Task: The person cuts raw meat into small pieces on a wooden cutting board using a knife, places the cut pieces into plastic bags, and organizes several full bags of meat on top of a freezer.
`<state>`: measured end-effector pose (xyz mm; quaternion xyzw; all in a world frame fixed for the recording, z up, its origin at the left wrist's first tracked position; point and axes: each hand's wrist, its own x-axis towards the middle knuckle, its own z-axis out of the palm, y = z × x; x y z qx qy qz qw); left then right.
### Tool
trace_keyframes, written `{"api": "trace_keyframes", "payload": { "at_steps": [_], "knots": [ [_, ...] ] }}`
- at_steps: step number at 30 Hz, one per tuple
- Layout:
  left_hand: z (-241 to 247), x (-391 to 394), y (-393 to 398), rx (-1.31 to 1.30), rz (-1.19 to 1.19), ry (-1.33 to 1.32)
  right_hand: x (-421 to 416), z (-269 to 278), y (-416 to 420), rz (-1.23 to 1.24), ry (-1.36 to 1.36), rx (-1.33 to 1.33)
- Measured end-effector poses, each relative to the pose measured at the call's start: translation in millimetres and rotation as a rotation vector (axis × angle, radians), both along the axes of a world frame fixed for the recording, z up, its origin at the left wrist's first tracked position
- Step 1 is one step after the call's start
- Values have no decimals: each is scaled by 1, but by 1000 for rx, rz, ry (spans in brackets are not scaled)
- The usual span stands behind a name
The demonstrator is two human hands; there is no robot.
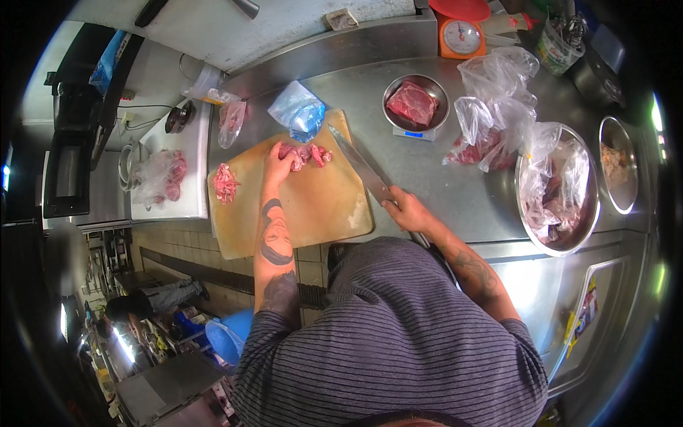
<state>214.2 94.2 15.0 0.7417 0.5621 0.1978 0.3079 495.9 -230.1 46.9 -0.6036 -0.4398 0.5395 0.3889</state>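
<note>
My left hand [279, 164] rests on cut raw meat [301, 156] near the far edge of a worn cutting board [315, 208], its fingers against the pieces. A large kitchen knife [363, 166] is gripped by its handle in my right hand [408, 208], beside the board's right edge. The blade slants up and left over that edge, its tip to the right of the meat and apart from it. A small pile of sliced meat [225, 183] lies at the board's left side. Just beyond the meat sits a blue-tinted plastic bag [300, 111], partly over the board.
A steel bowl [387, 107] with a meat slab [413, 104] stands on a digital scale [413, 134]. Rightward are bagged meat [475, 147], a large steel basin [593, 213] and an orange dial scale [462, 40]. More bagged meat [173, 179] lies left. Another person [155, 299] is farther off.
</note>
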Motion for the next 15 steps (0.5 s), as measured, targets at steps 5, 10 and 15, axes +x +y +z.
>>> {"api": "trace_keyframes", "payload": {
  "at_steps": [5,10,15],
  "knots": [
    [21,-4,-8,-237,-2,10,-4,-4,0,-3,-54,44],
    [35,-9,-28,-343,52,-156,-7,-22,1,-18,-58,65],
    [100,-3,-67,-393,6,-386,-9,-29,2,-36,-51,70]
  ]
}}
